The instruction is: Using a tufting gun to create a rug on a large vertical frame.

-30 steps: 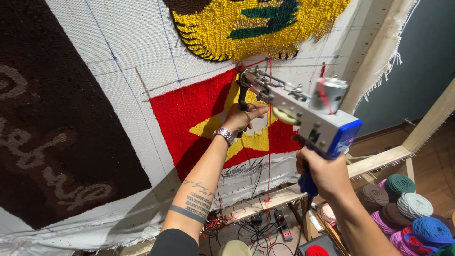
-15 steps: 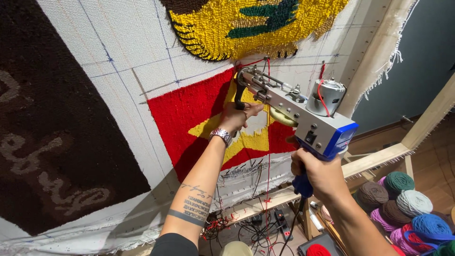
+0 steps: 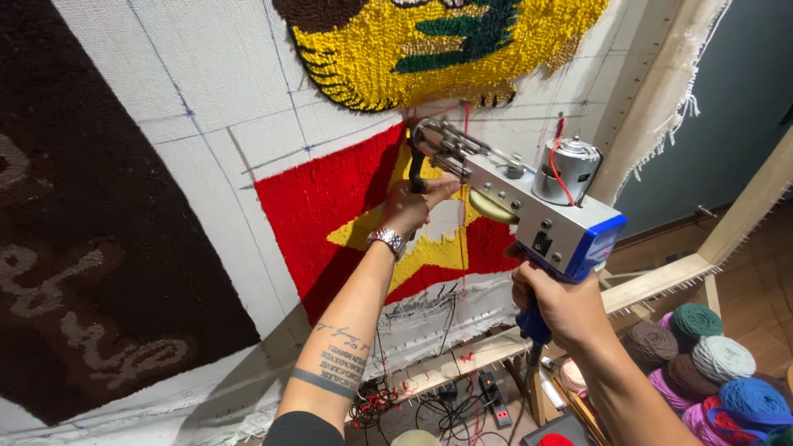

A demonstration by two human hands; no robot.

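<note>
The right hand (image 3: 566, 306) is wrapped tight around the blue handle of the silver and blue tufting gun (image 3: 529, 206). The left hand (image 3: 410, 206) squeezes its black front grip. Its tip presses the white stretched cloth (image 3: 206, 74) by the red yarn patch (image 3: 330, 190); pushing firmly and straight should keep it neat.

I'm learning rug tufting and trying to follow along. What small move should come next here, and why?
Probably run the tufting gun slowly upward along the red patch's top edge. Its needle tip meets the cloth where red ends and bare white begins, the left hand steadies the front handle and the right hand grips the blue one.
</note>
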